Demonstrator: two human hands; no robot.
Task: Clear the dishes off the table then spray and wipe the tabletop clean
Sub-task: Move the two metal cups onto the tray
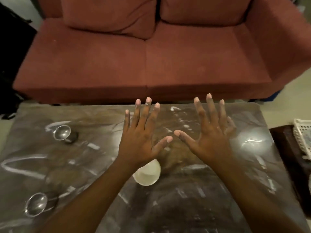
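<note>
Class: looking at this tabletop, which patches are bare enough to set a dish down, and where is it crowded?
Bare: the table's right half, beyond the white bowl, and the far left corner. Crowded: the left edge, with two metal cups, and the centre, under the left hand and right hand.

The left forearm (94, 195) is covering the near-left part of the white cup (148, 174), so its base and what it stands on are not showing. Both forearms are running out of the bottom edge. The two steel cups (62, 132) (36, 204) are smearing with motion blur, and their contents cannot be told. The white basket (303, 137) is being cut off by the right edge, as is the dark stand (286, 148) under it. The sofa (144, 64) is losing its top to the upper edge. The white streaks on the worktop (185, 207) are blurring beyond reading.
</note>
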